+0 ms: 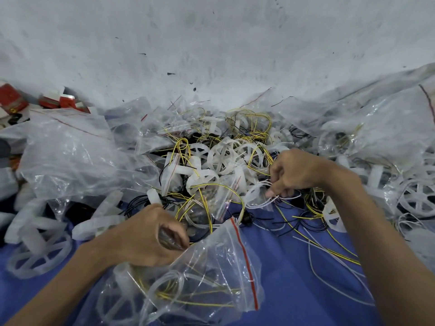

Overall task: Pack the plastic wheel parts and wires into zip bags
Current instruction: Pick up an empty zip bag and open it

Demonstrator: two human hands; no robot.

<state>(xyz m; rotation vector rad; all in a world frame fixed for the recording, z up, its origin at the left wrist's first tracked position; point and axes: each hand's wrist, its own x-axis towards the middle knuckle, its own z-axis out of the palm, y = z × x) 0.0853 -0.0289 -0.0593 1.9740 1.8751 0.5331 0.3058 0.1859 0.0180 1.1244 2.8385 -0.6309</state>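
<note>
On the blue cloth at the near edge, left hand point(150, 234) pinches the mouth of a zip bag point(207, 274), fingers clamped on the plastic; 1 wheel part point(122, 300) and yellow wires point(188, 300) already inside. Right hand point(294, 172), just beyond, fingers closed on a loop of white wire point(263, 196) at the edge of the loose pile point(223, 156) of wheels and wires. Step looks like: feed the wire in. Best to keep the mouth spread wide, coil the wire tight first so ends don't snag the red zip strip point(244, 262), then press the seal fully.
</note>
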